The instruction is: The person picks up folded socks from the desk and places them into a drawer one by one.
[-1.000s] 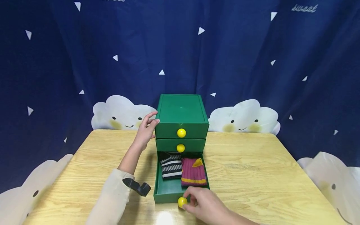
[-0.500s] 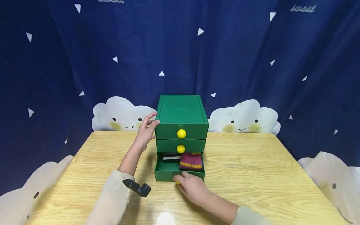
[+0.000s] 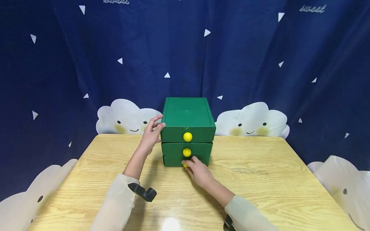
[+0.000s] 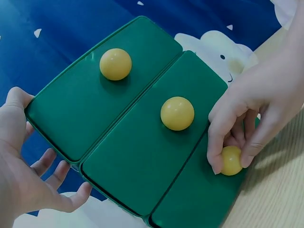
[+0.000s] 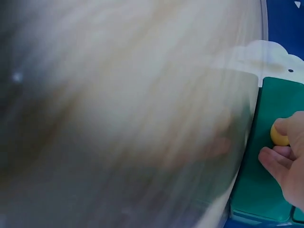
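A green cabinet of three stacked drawers, each with a round yellow knob, stands at mid-table. My right hand pinches the bottom knob between thumb and fingers. The bottom drawer is pushed in, its front about level with the drawers above. On the cabinet's left side rests my left hand, the thumb at the upper front corner and the other fingers spread along the side. In the right wrist view, the right hand shows at the right edge on the knob. The drawer's contents are hidden.
The cabinet stands on a light wooden table. Behind it hangs a dark blue curtain printed with white triangles and clouds. Black brackets sit on both sleeves. A blurred, reflective table surface fills most of the right wrist view.
The bottom drawer has slid from well out to in, pushed away by my right hand on its knob. The striped and the maroon knitted items inside have gone from sight. My left hand stayed put.
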Tool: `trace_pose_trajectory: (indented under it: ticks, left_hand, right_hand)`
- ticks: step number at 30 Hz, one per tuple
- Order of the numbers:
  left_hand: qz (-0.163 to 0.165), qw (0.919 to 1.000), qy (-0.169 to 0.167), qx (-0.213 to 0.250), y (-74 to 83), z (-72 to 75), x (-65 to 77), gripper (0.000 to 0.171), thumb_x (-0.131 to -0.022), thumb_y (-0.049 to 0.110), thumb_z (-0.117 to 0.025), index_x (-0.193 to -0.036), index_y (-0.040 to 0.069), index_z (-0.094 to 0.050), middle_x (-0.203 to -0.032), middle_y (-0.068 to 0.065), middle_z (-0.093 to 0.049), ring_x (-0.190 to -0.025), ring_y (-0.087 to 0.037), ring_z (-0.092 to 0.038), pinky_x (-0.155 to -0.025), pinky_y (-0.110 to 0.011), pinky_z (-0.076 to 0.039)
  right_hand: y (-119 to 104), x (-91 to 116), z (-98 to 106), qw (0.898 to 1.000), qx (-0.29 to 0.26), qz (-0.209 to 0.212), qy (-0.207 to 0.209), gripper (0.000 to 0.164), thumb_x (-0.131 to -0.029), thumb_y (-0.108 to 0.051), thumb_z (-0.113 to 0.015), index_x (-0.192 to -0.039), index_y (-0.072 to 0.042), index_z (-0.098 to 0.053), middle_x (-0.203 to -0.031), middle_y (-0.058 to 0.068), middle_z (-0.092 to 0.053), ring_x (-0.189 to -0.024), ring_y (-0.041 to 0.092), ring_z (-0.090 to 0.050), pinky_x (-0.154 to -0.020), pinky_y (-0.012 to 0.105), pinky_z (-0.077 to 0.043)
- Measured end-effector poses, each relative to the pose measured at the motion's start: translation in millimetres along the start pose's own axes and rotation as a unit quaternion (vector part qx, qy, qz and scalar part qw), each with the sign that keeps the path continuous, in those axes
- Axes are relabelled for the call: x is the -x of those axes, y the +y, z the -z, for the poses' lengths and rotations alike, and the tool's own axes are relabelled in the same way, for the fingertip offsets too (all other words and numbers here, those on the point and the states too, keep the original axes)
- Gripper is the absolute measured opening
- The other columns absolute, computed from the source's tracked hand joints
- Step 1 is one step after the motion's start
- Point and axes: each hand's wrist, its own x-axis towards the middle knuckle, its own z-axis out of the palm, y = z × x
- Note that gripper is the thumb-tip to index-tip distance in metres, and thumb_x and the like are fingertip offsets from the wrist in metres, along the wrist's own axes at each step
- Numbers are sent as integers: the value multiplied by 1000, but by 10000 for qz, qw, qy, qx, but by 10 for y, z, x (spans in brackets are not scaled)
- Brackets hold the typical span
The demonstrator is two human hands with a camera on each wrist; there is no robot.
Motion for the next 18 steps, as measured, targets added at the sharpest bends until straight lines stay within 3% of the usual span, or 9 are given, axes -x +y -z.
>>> trace_pose_trajectory:
  ticks: [4, 7, 9, 11, 15, 18]
  left_hand:
    - [15, 10000, 21, 25, 6, -11, -2, 44, -95, 30, -48, -137, 30, -40, -133, -12, -38, -129, -29, -40, -96, -63, -38]
    - [29, 10000, 3, 25, 19, -26, -4, 44, -95, 30, -48, -138, 30, -40, -133, -12, -38, -129, -29, -39, -96, -63, -38]
    - [28, 10000, -9, 14, 24, -36, -4, 44, -95, 31, -48, -138, 30, -40, -134, -12, -38, -130, -29, -39, -96, -62, -38]
    - [22, 10000, 17, 18, 25, -31, -7, 45, -95, 32, -48, -139, 30, -40, -134, -12, -39, -130, -28, -39, -96, -62, -38]
    - [105, 9999, -22, 21, 33, 23, 10, 49, -96, 37, -48, -143, 30, -35, -139, -13, -37, -131, -30, -38, -98, -60, -38]
    - [168, 9983, -194, -532, 84, 127, 64, 59, -96, 48, -41, -149, 31, -19, -149, -15, -23, -137, -36, -27, -102, -61, -33]
  right_hand:
    - [-10, -19, 58, 9988, -170, -278, -377, 27, -88, -14, -64, -115, -17, -64, -93, 2, -55, -76, 13, -53, -66, 26, -50]
    - [-35, -4, 201, 9937, -472, -810, -620, 32, -89, -21, -63, -121, -16, -60, -99, 5, -57, -74, 13, -55, -63, 26, -49]
    - [-40, 17, 353, 9889, -631, -1240, -522, 31, -89, -24, -63, -119, -16, -60, -99, 6, -60, -70, 11, -55, -59, 25, -47]
    - [-14, 17, 526, 9865, -639, -1501, -121, 24, -88, -24, -63, -110, -15, -64, -93, 5, -63, -65, 9, -55, -55, 23, -44]
    - [97, -40, 956, 9789, -253, -1667, 1154, 12, -86, -22, -62, -90, -14, -69, -77, 1, -65, -55, 7, -52, -49, 24, -41]
    - [246, -90, 1315, 9659, 144, -1858, 1800, 18, -87, -25, -58, -90, -11, -69, -73, 4, -63, -53, 15, -52, -46, 31, -40]
